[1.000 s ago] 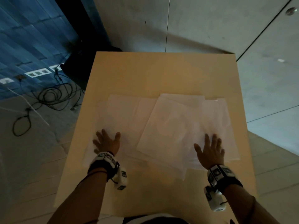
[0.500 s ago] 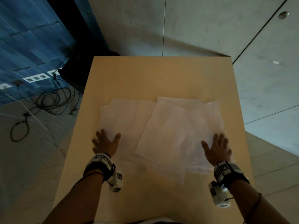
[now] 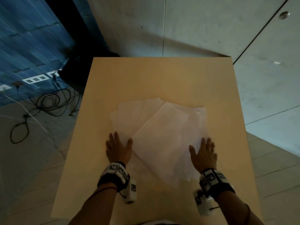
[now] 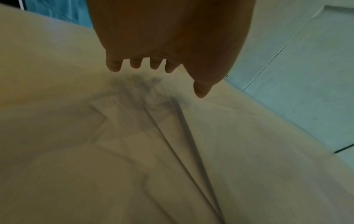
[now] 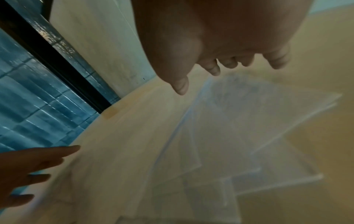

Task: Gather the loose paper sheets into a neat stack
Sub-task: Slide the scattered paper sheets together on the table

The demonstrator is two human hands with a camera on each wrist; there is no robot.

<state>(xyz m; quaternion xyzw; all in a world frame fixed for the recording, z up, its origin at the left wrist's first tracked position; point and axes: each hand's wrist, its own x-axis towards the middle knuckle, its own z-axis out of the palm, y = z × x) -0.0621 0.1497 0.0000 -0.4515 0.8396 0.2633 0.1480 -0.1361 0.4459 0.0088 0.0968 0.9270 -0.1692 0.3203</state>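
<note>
Now mid-gather: paper sheets (image 3: 164, 132) fanned, overlapping, mid-tabletop (image 3: 162, 78) toward near edge. My left hand (image 3: 118, 149) flat, fingers straight, on left sheets; my right hand (image 3: 203, 154) flat on right edge. Next, I judge: slide palms inward, square edges.

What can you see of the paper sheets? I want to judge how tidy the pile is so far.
The paper sheets are thin, plain white and slightly see-through, lying flat on the tan table in an overlapping fan, not squared up. The top sheet sits turned at an angle, its corners sticking out past those below. The left hand lies flat on the pile's left side and the right hand on its right, fingers straight.
</note>
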